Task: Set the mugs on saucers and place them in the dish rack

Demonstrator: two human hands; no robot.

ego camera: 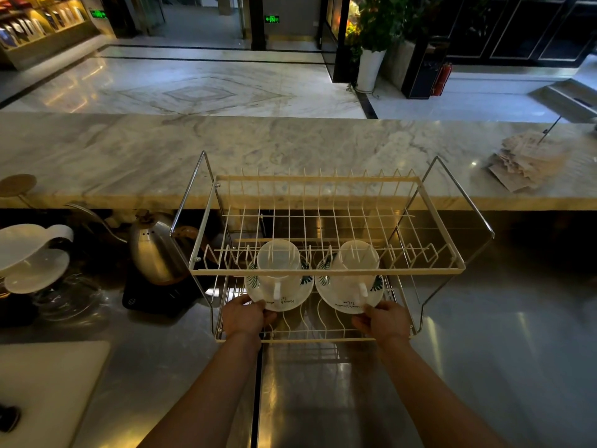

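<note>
A cream two-tier wire dish rack (326, 271) stands on the steel counter in front of me. Two white mugs sit on white saucers with green leaf prints, both on the rack's lower tier. My left hand (244, 316) grips the near rim of the left saucer (290, 302), which carries the left mug (279, 270). On the other side, my right hand (384, 320) grips the near rim of the right saucer (342, 303), which carries the right mug (353, 270). The upper tier's front bar crosses in front of both mugs.
A steel gooseneck kettle (155, 250) on a black base stands left of the rack. White pour-over drippers (32, 257) are at far left, a white board (48, 383) at lower left. A raised marble ledge (290, 150) runs behind, with papers (523, 163) at right.
</note>
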